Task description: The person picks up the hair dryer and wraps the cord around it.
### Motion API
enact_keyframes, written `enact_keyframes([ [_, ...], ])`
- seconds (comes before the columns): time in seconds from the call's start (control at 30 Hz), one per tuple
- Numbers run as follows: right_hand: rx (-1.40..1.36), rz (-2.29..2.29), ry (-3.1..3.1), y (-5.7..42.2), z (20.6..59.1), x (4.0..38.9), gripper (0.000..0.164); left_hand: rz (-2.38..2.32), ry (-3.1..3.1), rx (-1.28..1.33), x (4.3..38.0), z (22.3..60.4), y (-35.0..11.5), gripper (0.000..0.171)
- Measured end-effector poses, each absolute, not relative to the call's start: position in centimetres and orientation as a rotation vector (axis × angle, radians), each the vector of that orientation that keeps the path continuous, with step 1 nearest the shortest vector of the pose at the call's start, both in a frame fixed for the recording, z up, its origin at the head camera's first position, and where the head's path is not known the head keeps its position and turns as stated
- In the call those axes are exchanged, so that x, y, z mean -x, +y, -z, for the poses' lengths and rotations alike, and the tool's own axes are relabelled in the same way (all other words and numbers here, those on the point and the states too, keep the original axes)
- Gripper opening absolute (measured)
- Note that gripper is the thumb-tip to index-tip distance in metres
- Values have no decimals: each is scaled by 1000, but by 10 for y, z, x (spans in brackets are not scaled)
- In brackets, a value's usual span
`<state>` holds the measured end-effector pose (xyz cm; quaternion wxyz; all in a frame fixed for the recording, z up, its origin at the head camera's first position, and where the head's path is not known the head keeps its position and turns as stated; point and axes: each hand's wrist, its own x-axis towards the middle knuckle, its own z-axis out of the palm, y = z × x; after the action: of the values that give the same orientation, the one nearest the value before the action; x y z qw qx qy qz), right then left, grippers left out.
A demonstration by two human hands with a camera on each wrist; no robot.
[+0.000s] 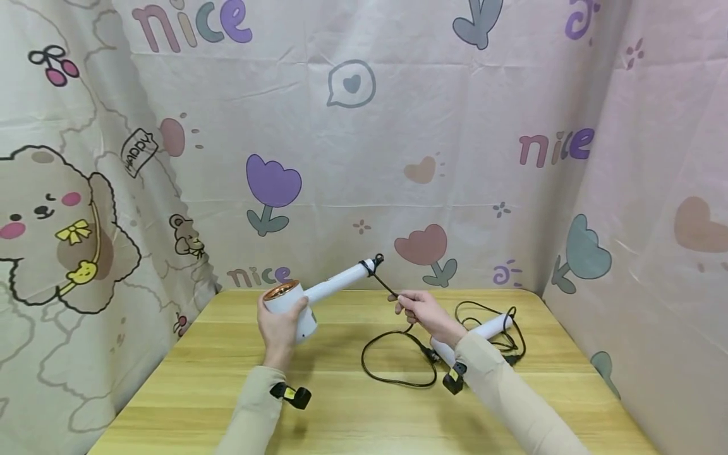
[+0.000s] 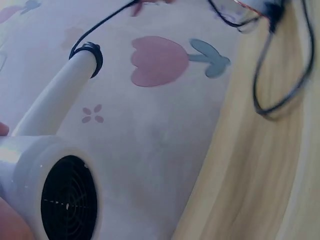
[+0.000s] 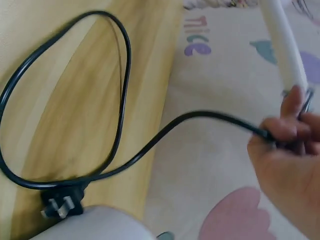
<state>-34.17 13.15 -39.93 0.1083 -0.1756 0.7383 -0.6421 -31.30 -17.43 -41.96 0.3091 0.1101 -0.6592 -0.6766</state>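
My left hand (image 1: 277,332) grips the head of a white hair dryer (image 1: 340,284) above the table, its handle slanting up to the right. A copper-coloured ring shows on one end of the head, and the black round grille (image 2: 69,202) shows in the left wrist view. Black cord (image 2: 102,22) is wound around the tip of the handle. Between thumb and fingers, my right hand (image 1: 429,311) pinches this cord, drawn straight from the handle tip. Beyond the hand, the cord loops down onto the table to a black plug (image 3: 62,202).
Under my right forearm, a second white appliance (image 1: 496,326) with a tube-shaped handle lies on the wooden table (image 1: 335,417). Its black cord (image 1: 474,303) lies in loose loops around it. A printed curtain (image 1: 352,158) stands behind the table and along both sides.
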Motion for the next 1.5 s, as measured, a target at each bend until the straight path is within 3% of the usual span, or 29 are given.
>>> enact_keyframes([
  [0.17,598,1857,1991,146,399,347,42,1997,-1603,-369,316,418,-178,60],
  [0.3,699,1671,2160,145,391,349,35,2077,-1561,-420,315,414,-177,52],
  [0.57,702,1261,2707,139,368,361,23,2279,-1582,-369,314,404,-177,54],
  [1.03,589,1219,2717,168,360,382,28,2525,-1886,-83,311,422,-163,50],
  [1.2,621,1183,2927,168,353,384,16,2445,-1967,-9,311,426,-158,53],
  [1.3,666,1145,2989,167,347,381,19,2364,-2020,8,311,427,-158,57],
  [1.5,635,1110,3083,163,337,371,19,1921,-2243,81,314,419,-161,82],
])
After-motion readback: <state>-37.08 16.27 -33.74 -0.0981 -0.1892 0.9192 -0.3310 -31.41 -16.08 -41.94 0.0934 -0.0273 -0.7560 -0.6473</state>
